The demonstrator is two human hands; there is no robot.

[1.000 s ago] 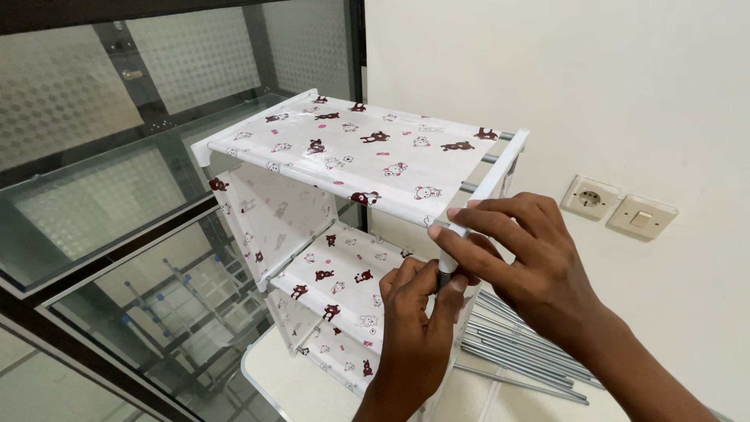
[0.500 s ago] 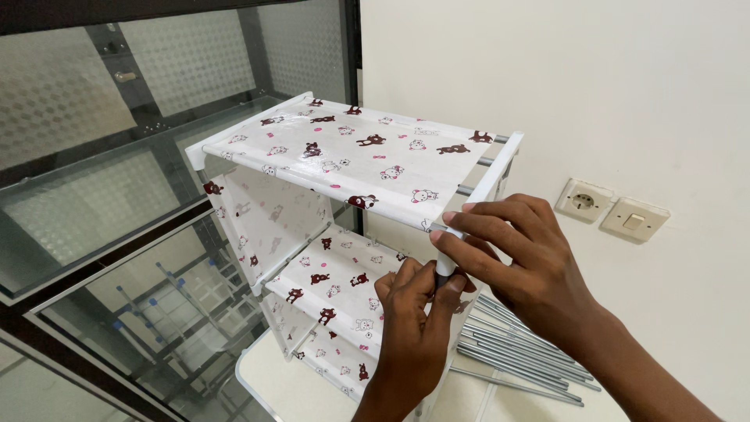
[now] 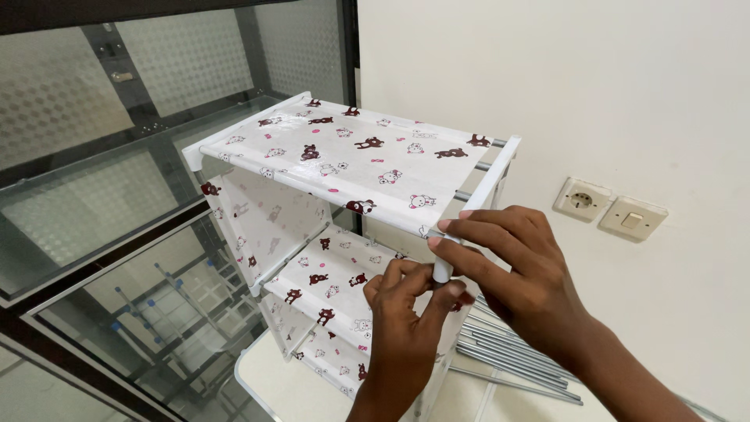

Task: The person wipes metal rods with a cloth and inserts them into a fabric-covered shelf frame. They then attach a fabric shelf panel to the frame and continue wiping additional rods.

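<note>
Both hands are working at the near right corner of a small rack (image 3: 344, 160). The rack is standing on the floor against a white wall (image 3: 586, 78), next to a glass cabinet (image 3: 94, 180).

Right hand (image 3: 519, 277) is reaching in from the right, fingers curled together and pinching the white corner joint (image 3: 442, 258) where the front rail of the top shelf is meeting the white side bar (image 3: 488, 184).

Left hand (image 3: 406, 320) is coming up from below, fingers and thumb closing on the same joint just under the right hand's fingertips. The two hands are touching or nearly touching there; can't tell which. The post under the joint is being hidden by the left hand.

The rack's top shelf is covered in white cloth printed with small brown bears. A lower shelf (image 3: 336, 273) with the same cloth is sitting below it, and a cloth side panel is hanging at the left.

A bundle of loose metal tubes (image 3: 516, 348) is lying on the floor behind the hands, close to the wall. A wall socket (image 3: 582, 199) and a light switch (image 3: 633, 219) are sitting side by side on the wall, to the right of the rack.
</note>
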